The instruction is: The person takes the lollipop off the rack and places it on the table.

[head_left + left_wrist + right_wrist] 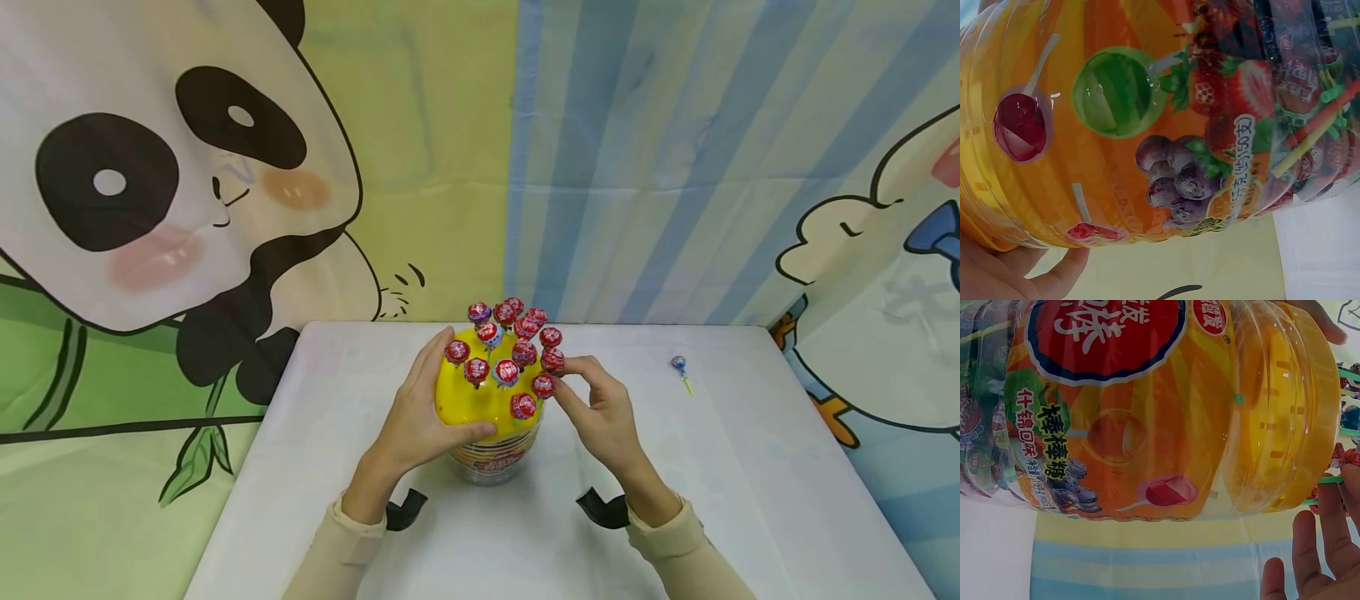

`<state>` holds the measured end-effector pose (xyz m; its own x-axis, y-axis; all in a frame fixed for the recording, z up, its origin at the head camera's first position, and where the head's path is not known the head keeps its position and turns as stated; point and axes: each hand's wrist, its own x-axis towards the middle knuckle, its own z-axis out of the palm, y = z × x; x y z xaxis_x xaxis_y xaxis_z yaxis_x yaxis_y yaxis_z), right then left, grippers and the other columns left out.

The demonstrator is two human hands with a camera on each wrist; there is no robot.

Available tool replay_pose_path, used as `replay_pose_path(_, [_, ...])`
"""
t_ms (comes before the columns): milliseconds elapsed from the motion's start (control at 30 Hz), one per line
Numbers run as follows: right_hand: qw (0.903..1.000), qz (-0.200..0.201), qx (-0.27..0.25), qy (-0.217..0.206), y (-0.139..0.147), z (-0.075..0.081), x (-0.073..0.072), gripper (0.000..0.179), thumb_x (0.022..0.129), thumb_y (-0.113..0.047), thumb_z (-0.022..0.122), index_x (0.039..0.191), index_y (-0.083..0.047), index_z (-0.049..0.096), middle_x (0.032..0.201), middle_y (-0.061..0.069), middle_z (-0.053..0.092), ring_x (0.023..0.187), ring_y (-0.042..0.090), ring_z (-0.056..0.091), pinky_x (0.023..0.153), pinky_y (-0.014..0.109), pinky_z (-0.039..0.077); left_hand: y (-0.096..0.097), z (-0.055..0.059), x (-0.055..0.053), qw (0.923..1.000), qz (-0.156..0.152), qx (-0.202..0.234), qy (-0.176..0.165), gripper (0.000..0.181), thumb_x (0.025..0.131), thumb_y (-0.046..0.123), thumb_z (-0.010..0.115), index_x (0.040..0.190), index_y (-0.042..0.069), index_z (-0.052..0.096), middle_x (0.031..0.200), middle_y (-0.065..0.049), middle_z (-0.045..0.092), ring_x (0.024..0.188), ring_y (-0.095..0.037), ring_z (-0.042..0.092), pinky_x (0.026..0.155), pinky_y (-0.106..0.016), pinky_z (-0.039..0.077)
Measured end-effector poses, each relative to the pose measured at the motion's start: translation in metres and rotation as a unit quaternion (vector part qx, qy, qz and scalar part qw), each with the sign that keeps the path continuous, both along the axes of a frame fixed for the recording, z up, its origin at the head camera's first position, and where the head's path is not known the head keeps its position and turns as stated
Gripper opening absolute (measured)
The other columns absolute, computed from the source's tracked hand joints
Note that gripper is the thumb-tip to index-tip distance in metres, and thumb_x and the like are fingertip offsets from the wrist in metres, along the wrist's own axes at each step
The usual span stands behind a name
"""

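Observation:
A clear plastic jar with a yellow lid stands on the table. Several wrapped lollipops, mostly red, stick up out of the lid on their sticks. My left hand grips the lid from the left, thumb across its near side. At the lid's right edge, my right hand pinches a red lollipop between thumb and index finger. A green stick shows by those fingers in the right wrist view. More lollipops lie inside the jar, behind its orange printed label.
One loose blue-wrapped lollipop with a yellow stick lies on the white table, to the right. Behind the table's back edge hangs a printed cloth with a panda. A black strap end juts from each wrist.

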<state>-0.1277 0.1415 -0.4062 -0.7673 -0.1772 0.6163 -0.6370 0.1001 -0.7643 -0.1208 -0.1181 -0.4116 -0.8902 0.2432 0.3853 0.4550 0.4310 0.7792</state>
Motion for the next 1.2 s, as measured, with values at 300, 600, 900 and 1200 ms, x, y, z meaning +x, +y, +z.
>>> replay_pose_path(300, [0.9998, -0.016, 0.005, 0.012, 0.0, 0.0, -0.002, 0.03, 0.085, 0.021, 0.064, 0.11, 0.005, 0.07, 0.103, 0.007, 0.069, 0.102, 0.017, 0.058, 0.097, 0.028, 0.047, 0.0, -0.002, -0.002, 0.9999, -0.006, 0.001, 0.008, 0.119, 0.07, 0.048, 0.089, 0.161, 0.018, 0.02, 0.162, 0.004, 0.022, 0.121, -0.016, 0.053, 0.095, -0.036, 0.053])
replay_pose_path(600, [0.9996, -0.03, -0.004, 0.002, -0.001, 0.0, 0.0, 0.029, 0.084, 0.023, 0.064, 0.108, 0.007, 0.07, 0.102, 0.008, 0.069, 0.102, 0.017, 0.057, 0.092, 0.025, 0.048, 0.0, -0.001, -0.002, 1.0, -0.006, 0.001, 0.001, 0.117, 0.07, 0.048, 0.089, 0.16, 0.032, 0.016, 0.162, 0.007, 0.021, 0.121, -0.015, 0.052, 0.094, -0.035, 0.053])
replay_pose_path(900, [0.999, -0.031, -0.033, 0.001, -0.005, -0.002, 0.001, 0.027, 0.088, 0.02, 0.062, 0.11, 0.006, 0.07, 0.1, 0.01, 0.069, 0.097, 0.021, 0.056, 0.089, 0.027, 0.049, 0.001, 0.0, -0.001, 1.0, -0.005, 0.004, 0.001, 0.118, 0.07, 0.049, 0.089, 0.161, 0.028, 0.017, 0.162, 0.006, 0.021, 0.121, -0.016, 0.053, 0.095, -0.036, 0.053])
replay_pose_path(1200, [0.995, -0.042, -0.081, 0.04, -0.009, 0.009, 0.003, 0.025, 0.086, 0.023, 0.062, 0.108, 0.011, 0.068, 0.101, 0.017, 0.068, 0.096, 0.02, 0.062, 0.094, 0.029, 0.052, -0.001, -0.001, -0.001, 1.0, -0.004, 0.007, 0.002, 0.118, 0.069, 0.047, 0.09, 0.161, 0.019, 0.02, 0.161, 0.007, 0.021, 0.121, -0.017, 0.052, 0.095, -0.036, 0.053])
